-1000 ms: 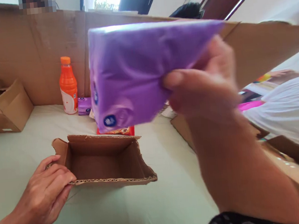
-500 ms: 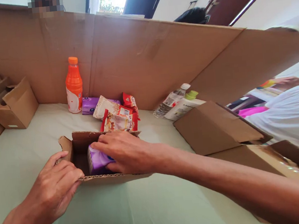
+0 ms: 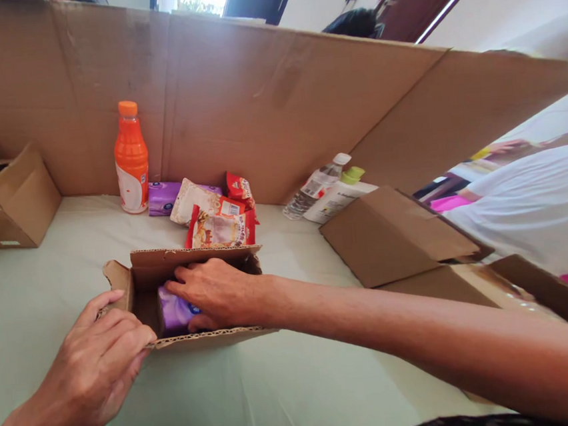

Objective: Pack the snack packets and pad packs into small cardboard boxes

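Note:
An open cardboard box (image 3: 210, 341) stands on the pale green cloth in front of me. My left hand (image 3: 104, 351) is closed on its near left corner, the fingers wrapped over the edge. Inside the box lies a purple tissue pack (image 3: 173, 311), toward the left half. My right hand (image 3: 216, 293) reaches into the box and grips this pack from the right, fingers over its top and thumb at the near side. The pack's right part is hidden beneath the hand.
Behind the box lie several red and cream snack packets (image 3: 220, 227) and another purple tissue pack (image 3: 163, 198). An orange bottle (image 3: 131, 157) stands beside them. A clear bottle (image 3: 307, 196) and white bottle (image 3: 338, 201) lean near cardboard boxes (image 3: 377, 237). A tall cardboard wall (image 3: 252, 95) runs behind.
My right hand and the tissue pack have gone lower into the box. My left hand keeps its hold on the corner. The whole view has shifted slightly.

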### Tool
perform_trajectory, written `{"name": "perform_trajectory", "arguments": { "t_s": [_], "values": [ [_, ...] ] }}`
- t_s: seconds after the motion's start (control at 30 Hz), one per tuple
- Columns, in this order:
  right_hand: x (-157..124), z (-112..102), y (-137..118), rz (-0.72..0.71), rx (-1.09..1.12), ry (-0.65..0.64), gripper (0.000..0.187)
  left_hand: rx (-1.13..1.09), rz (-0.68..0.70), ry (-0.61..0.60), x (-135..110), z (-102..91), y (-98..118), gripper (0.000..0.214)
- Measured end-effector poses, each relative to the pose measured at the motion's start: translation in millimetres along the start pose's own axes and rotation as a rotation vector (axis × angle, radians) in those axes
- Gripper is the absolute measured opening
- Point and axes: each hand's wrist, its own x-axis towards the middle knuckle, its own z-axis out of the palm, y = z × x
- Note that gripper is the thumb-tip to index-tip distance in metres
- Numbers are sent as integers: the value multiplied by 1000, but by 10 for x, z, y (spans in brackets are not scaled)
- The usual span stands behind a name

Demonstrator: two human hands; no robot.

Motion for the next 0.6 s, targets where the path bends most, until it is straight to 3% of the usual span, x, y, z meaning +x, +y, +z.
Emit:
{"name": "perform_trajectory", "arguments": {
  "t_s": [0.13,0.27,0.6],
  "values": [
    [0,59,23,12,-14,-68,79,1,-9,-23,-4,-14,-2,23],
    [55,83,76,-74,4,-76,76,15,-14,-36,9,-16,-17,25],
    [149,98,54,-40,-11,-53,74,11,-9,-56,3,-39,-26,26]
  ]
}}
